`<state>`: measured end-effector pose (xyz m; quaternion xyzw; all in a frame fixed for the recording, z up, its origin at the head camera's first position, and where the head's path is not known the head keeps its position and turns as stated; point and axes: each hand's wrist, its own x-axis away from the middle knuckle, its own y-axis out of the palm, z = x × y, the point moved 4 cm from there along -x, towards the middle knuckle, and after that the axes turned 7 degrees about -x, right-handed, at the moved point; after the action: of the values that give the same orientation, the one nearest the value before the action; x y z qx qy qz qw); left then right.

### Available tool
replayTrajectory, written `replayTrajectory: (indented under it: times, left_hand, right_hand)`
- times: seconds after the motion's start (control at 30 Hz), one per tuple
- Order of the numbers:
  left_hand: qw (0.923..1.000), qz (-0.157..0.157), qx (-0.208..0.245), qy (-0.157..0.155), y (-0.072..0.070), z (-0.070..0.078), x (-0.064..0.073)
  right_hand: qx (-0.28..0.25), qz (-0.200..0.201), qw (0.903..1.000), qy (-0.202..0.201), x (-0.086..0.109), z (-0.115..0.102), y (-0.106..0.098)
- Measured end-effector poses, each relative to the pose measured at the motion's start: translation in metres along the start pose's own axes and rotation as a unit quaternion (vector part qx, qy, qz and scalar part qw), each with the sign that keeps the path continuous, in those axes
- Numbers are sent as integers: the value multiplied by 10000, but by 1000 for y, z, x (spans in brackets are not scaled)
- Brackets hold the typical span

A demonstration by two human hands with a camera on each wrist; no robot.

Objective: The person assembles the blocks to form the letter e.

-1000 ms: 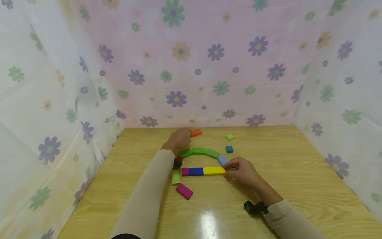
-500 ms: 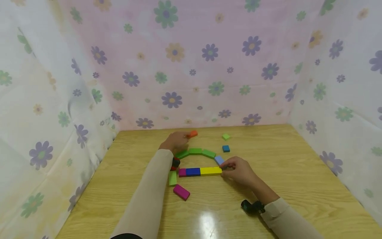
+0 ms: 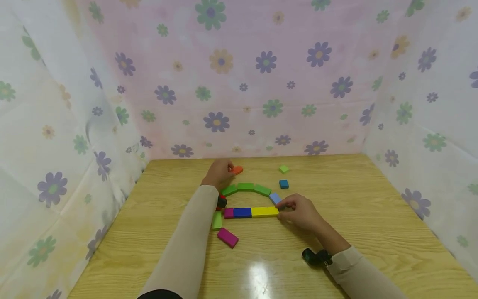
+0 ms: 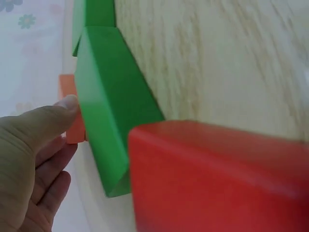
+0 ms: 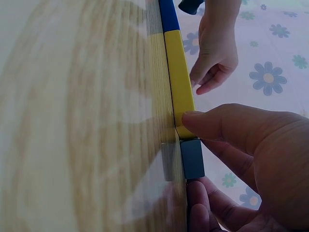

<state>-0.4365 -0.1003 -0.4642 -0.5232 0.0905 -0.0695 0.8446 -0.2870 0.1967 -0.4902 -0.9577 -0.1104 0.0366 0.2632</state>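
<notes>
In the head view my left hand (image 3: 220,173) pinches an orange block (image 3: 237,170) behind a curved row of blocks. The left wrist view shows thumb and fingers on the orange block (image 4: 72,89), just past a green block (image 4: 113,92). A red block (image 4: 207,169) stands nearest that camera. My right hand (image 3: 300,212) is at the right end of a straight row, by a yellow block (image 3: 264,211). In the right wrist view its thumb touches the yellow block (image 5: 179,72), and its curled fingers hold a small grey-blue block (image 5: 192,158) against the yellow end.
The curve includes a green block (image 3: 245,187) and a light blue block (image 3: 275,198). A blue block (image 3: 242,213) continues the straight row leftward. A magenta block (image 3: 228,237) lies in front. Farther back are a blue square (image 3: 284,184) and a lime block (image 3: 284,169). Floral cloth (image 3: 261,83) encloses the table.
My left fingers reached the orange block and took hold of it, drawing it slightly left and nearer. My right hand stays at the end of the straight row.
</notes>
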Motion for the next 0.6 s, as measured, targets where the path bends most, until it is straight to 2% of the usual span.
replayTrajectory:
  times: [0.1,0.27,0.5,0.6]
  left_hand:
    - [9999,35,-14,-109,0,3,1]
    - [9993,-139,171,-297,-2,4,3]
    - [9967,-264,712,-279,-6,-3,7]
    - [9966,-279,759,-139,-9,-3,6]
  right_hand:
    - [-1,-8,10000,9,0,0,-1]
    - [-3,2,10000,31,1,-1,0]
    - [-26,32,10000,50,1,-1,0]
    - [7,30,10000,25,1,0,0]
